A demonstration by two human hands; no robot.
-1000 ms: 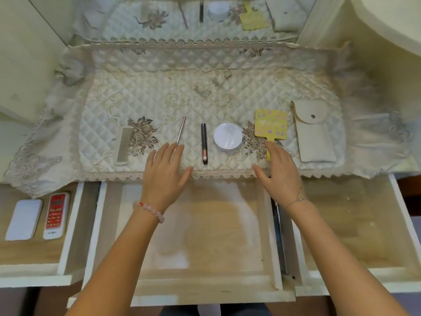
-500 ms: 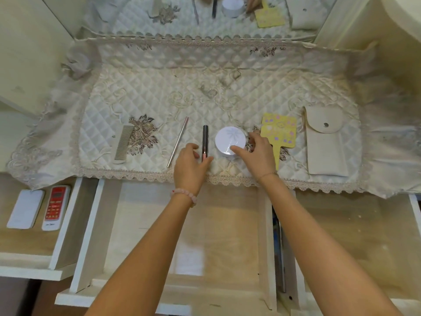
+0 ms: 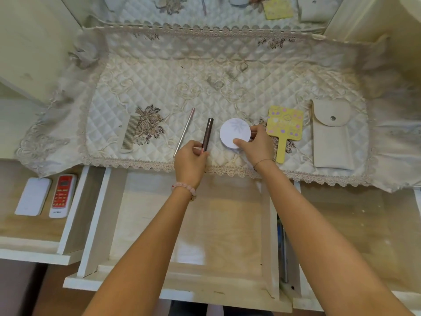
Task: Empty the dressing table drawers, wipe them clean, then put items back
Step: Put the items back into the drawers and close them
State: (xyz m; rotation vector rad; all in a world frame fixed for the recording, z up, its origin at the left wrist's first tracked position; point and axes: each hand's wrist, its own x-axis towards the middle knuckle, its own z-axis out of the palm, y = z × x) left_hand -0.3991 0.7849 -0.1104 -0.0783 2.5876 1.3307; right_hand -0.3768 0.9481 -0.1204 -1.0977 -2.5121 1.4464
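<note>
Head view, looking down on the dressing table top. Three drawers are pulled out below it.

- Left hand [image 3: 191, 162]: thumb and curled fingers pinch the near end of the dark tube [image 3: 208, 133]. The tube lies on the quilted cloth [image 3: 205, 83], and its near tip is hidden behind the fingers.
- Right hand [image 3: 258, 147]: grips the round white compact [image 3: 234, 131], thumb on the near rim and fingers curled over the right rim. That rim is covered. Cannot tell whether the compact is lifted or resting on the cloth. The lid print is faint, a pale flower-like mark.
- Other items in the row on the cloth:
  - comb [image 3: 131, 133], far left
  - thin stick [image 3: 185, 131], just left of the tube and not touched
  - yellow hand mirror [image 3: 285, 128], right of the compact, print too blurred to read
  - cream pouch [image 3: 330, 135], flap snapped shut, contents unseen
- Middle drawer [image 3: 227, 236]: both forearms cross over it, and bare wood shows between them. The lace edge of the cloth overhangs the back of it.
- Left drawer [image 3: 27, 226]: holds a white flat case [image 3: 33, 196] and a red remote [image 3: 62, 195] side by side. The far end is under the cloth.
- Right drawer [image 3: 364, 224]: cut off at the frame edge.
- Dark object [image 3: 282, 247] in the gap between the middle and right drawers: cannot identify it.
- Wall mirror [image 3: 227, 10] at the top: cut off, shows partial reflections only.
</note>
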